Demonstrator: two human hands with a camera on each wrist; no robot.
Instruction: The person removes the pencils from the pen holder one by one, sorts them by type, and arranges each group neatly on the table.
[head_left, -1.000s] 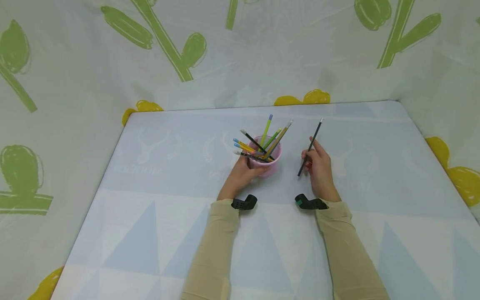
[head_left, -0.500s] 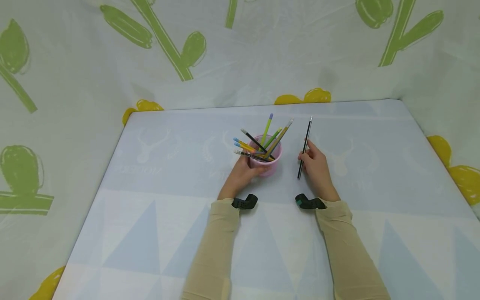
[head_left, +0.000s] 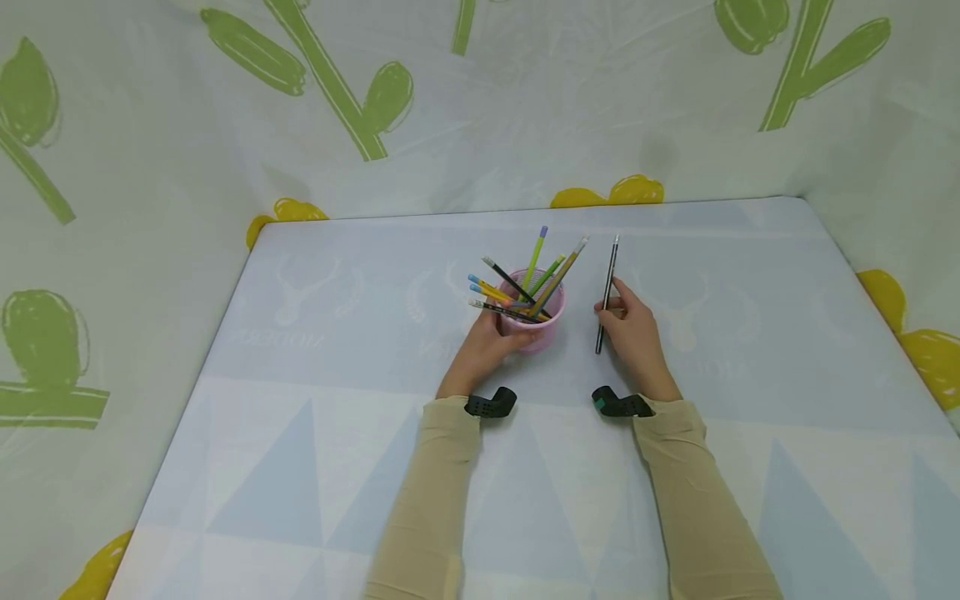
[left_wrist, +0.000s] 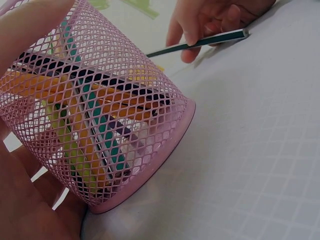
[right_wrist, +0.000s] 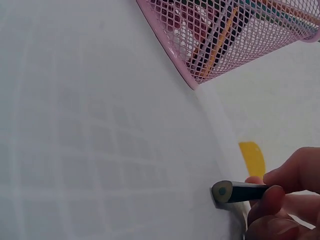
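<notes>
A pink mesh pencil cup (head_left: 536,336) stands on the table, several pencils leaning in it with their ends fanned out above the rim. My left hand (head_left: 478,350) grips the cup from its left side, thumb across the near side. Through the mesh (left_wrist: 135,100), the left wrist view shows black, orange, green and teal pencils inside. To the right of the cup, my right hand (head_left: 636,337) pinches a dark pencil (head_left: 607,292), its whitish end pointing away from me. The pencil's near end (right_wrist: 222,191) is blunt with a greenish core, close over the tabletop; contact is unclear.
A pale cloth with blue triangles covers the table (head_left: 360,517). Behind it rises a light wall covering (head_left: 510,108) with green and yellow plant prints. Each wrist wears a black camera mount (head_left: 491,404).
The pencil in my right hand has swung from a rightward slant to nearly straight away from me, its far end moving left. My right fingers have shifted slightly left; my left hand stays on the cup.
</notes>
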